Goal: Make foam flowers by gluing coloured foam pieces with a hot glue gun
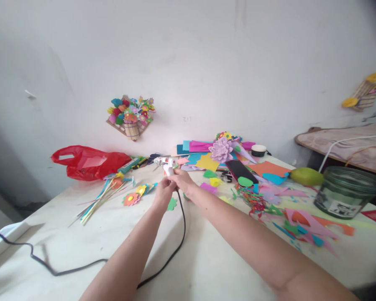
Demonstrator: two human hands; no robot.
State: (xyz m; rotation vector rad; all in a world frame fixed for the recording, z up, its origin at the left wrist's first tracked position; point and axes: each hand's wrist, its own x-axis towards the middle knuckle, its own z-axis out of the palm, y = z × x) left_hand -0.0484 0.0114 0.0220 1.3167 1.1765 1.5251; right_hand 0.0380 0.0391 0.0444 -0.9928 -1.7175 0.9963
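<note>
A white glue gun (169, 166) with a black cord is held up over the middle of the table (206, 246). My right hand (182, 180) is closed on its handle. Just below and to the left, my left hand (165, 191) is closed at the base of the handle, by the cord. Left of my hands lie an orange paper flower (131, 199) and a yellow one (141, 190). A green paper flower (172, 204) lies close to my left hand, partly behind the wrists.
A red plastic bag (90, 165) and a bundle of paper strips (96, 205) lie at left. Coloured scraps, a phone (241, 172) and a green jar (347, 194) are at right. A black cord (172, 255) crosses the front.
</note>
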